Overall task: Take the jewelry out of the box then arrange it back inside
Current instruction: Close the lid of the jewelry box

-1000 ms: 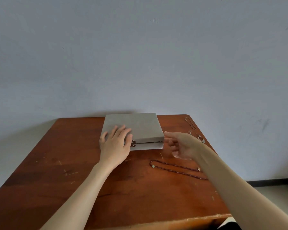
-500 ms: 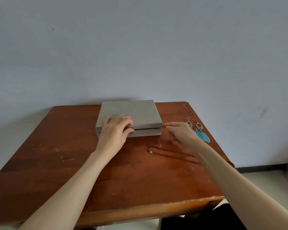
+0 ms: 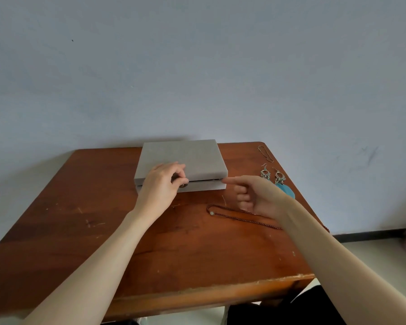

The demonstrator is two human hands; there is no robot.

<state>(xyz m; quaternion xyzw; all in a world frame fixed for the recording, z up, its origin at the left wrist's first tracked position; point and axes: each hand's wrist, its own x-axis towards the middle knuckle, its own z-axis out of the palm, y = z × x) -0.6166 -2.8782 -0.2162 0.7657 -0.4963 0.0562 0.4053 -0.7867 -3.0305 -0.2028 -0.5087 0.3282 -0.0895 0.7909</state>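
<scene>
A flat grey jewelry box point(image 3: 188, 156) lies at the back of the wooden table point(image 3: 80, 226), its lid down with a thin dark slit along the front. My left hand point(image 3: 161, 186) grips the front edge of the lid at the small metal clasp, fingers curled over it. My right hand point(image 3: 256, 195) holds nothing; its index finger points at the box's front right corner and the other fingers are curled. A dark red bead necklace point(image 3: 230, 214) lies on the table just below my right hand. Two earrings with teal feathers point(image 3: 277, 178) lie to the right of the box.
A thin metal chain point(image 3: 265, 153) lies near the table's back right corner. The table stands against a plain wall point(image 3: 197, 66). Its chipped front edge point(image 3: 220, 292) is close to me, and the floor shows at the right.
My left hand went from lying flat on the lid to gripping its front edge at the clasp. My right hand moved up to the box's front right corner.
</scene>
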